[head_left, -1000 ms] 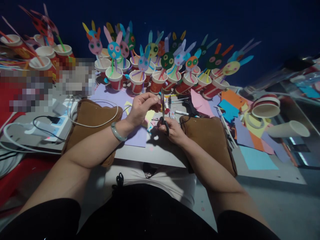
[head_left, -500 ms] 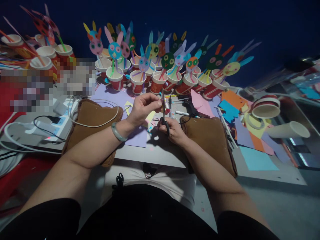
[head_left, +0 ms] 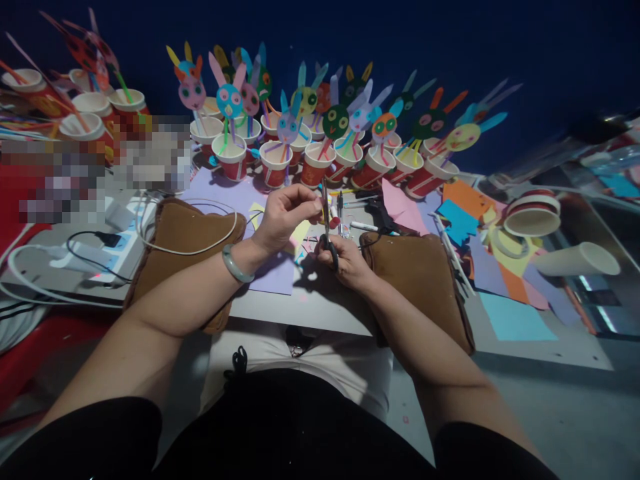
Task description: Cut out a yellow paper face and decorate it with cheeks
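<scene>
My right hand [head_left: 347, 260] grips a pair of scissors [head_left: 327, 241] by its dark handles, the blades pointing up and away from me. Close to the blades, my left hand [head_left: 287, 217] is closed in a pinch, with a bracelet on its wrist. What its fingertips hold is too small to make out; a bit of yellow shows beside them. Below the hands, small paper scraps [head_left: 307, 250] lie on the table [head_left: 320, 310]. A purple sheet [head_left: 273, 280] lies partly under my left forearm.
Red paper cups [head_left: 317, 167] with paper rabbit faces stand in rows at the back. Brown pads [head_left: 417, 280] flank my hands. Left are a power strip [head_left: 123, 250] and cables. Coloured paper [head_left: 517, 320], a tape roll [head_left: 510, 241] and a white cup [head_left: 580, 260] lie right.
My left fingertips have shifted very slightly to the left, and the scissor blades have moved a little. Both hands otherwise keep their places.
</scene>
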`<action>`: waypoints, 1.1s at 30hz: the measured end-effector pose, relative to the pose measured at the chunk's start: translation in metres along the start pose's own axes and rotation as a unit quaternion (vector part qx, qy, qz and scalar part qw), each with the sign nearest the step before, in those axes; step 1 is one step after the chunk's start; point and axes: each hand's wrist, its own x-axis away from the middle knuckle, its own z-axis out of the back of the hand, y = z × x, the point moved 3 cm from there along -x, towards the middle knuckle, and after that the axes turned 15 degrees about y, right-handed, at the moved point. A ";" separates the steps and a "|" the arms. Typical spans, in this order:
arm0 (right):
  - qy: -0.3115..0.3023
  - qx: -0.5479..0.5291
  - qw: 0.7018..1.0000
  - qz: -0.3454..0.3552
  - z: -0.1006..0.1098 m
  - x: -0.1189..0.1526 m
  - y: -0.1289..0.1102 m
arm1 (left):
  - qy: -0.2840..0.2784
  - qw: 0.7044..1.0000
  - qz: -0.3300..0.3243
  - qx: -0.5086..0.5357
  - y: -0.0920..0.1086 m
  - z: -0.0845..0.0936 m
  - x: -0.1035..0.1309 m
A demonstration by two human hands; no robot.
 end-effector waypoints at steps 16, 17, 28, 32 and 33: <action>0.009 0.012 1.000 0.009 0.001 0.000 -0.002 | -0.003 1.000 0.002 0.009 -0.002 0.000 0.000; 0.012 0.013 1.000 0.010 0.001 0.000 -0.002 | 0.000 1.000 0.000 0.008 -0.002 0.000 0.000; 0.008 0.024 1.000 0.014 0.000 0.000 0.001 | 0.009 1.000 -0.009 0.008 0.002 0.000 0.000; 0.005 0.026 1.000 0.013 0.000 0.000 0.001 | 0.017 1.000 -0.006 0.004 0.003 0.000 -0.001; 0.003 0.024 1.000 0.011 0.000 0.000 0.000 | 0.018 1.000 -0.004 0.003 0.003 0.000 -0.001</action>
